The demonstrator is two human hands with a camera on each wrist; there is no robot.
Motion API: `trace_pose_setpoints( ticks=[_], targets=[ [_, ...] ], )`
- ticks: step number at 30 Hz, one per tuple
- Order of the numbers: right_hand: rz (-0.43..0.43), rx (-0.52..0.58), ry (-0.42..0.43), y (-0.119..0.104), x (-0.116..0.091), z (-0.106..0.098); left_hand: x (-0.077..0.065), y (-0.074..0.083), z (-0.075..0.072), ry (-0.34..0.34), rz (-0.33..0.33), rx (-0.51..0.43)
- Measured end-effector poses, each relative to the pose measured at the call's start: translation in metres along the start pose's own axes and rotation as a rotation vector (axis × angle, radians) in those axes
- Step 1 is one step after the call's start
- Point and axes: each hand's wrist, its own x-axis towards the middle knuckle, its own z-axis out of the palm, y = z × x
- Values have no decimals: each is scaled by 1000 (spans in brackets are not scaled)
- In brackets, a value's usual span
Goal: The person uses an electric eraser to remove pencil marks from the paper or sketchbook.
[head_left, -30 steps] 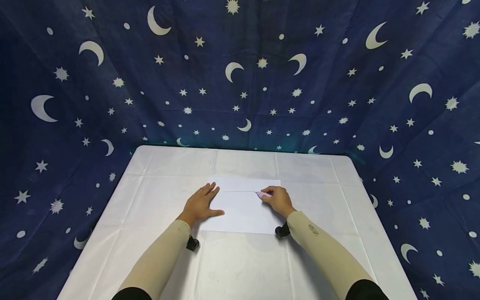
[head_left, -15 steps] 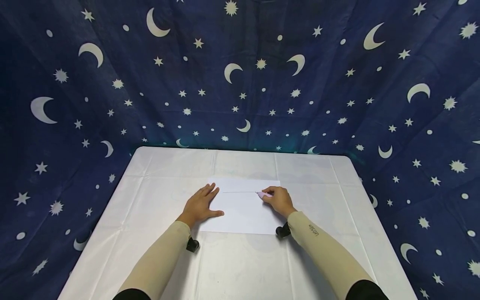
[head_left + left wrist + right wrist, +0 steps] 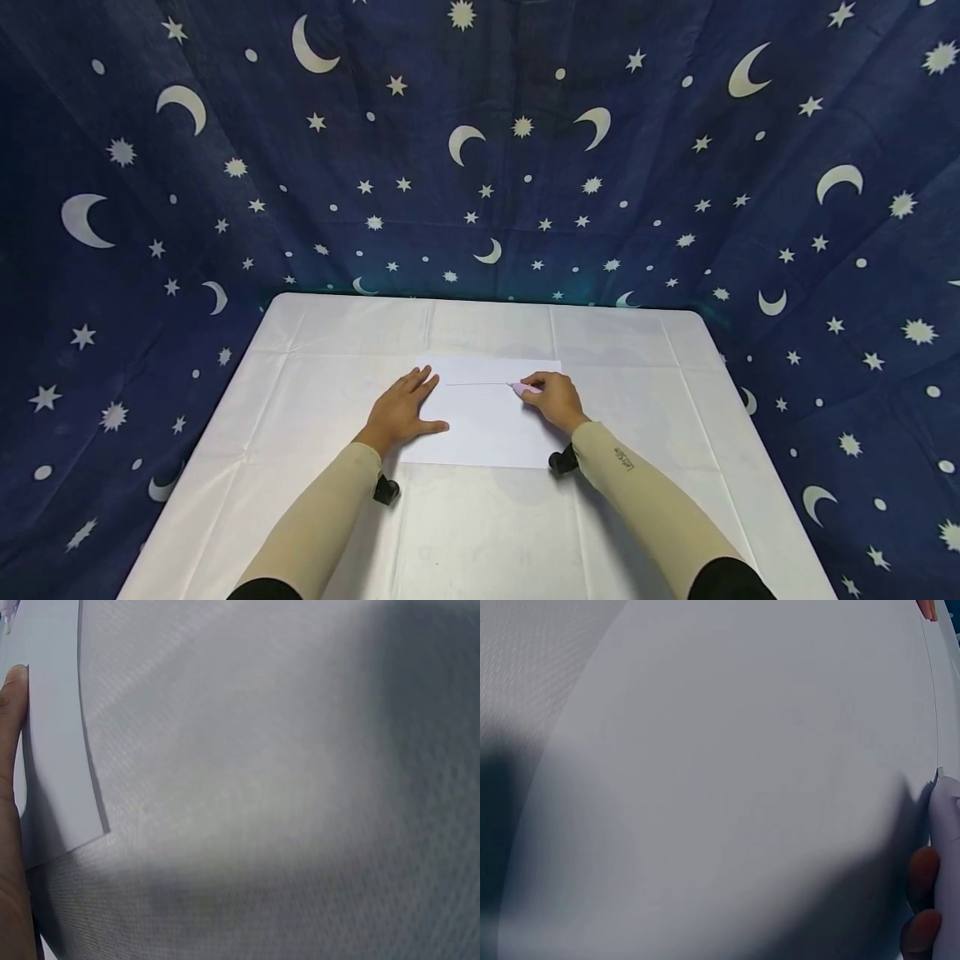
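My left hand [image 3: 401, 410] lies flat with fingers spread on the left edge of a white paper sheet [image 3: 480, 429]. My right hand [image 3: 558, 400] pinches a thick lilac pen-shaped tool [image 3: 528, 389] with a short, narrow tip. In the right wrist view, two fingertips [image 3: 922, 870] grip the tool's barrel [image 3: 949, 825], and its pale tip meets the paper. A thin dark line [image 3: 476, 384] runs along the upper part of the sheet from near the left hand to that tip. The left wrist view shows the left thumb [image 3: 15, 679] on the paper.
The paper lies on a table with a creased white cloth [image 3: 487, 533]. A dark blue curtain [image 3: 420, 150] with moons and stars hangs behind and at both sides. Small black wrist cameras sit under both wrists.
The right hand and the tool's tip have shifted very slightly left along the line. The left hand and the paper stay in place.
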Motion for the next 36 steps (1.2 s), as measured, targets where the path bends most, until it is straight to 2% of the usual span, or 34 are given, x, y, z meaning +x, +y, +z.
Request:
trace_pose_setpoints(
  ticks=[13,26,36],
  targets=[
    [21,6,-8,2,-3,-7,-1,1,-2,-7,2,-5],
    [13,12,-13,-9,-3,0,1,2,2,-1,13,-3],
    [27,0,-3,0,-2,-4,2,-2,2,-21,-11,25]
  ],
)
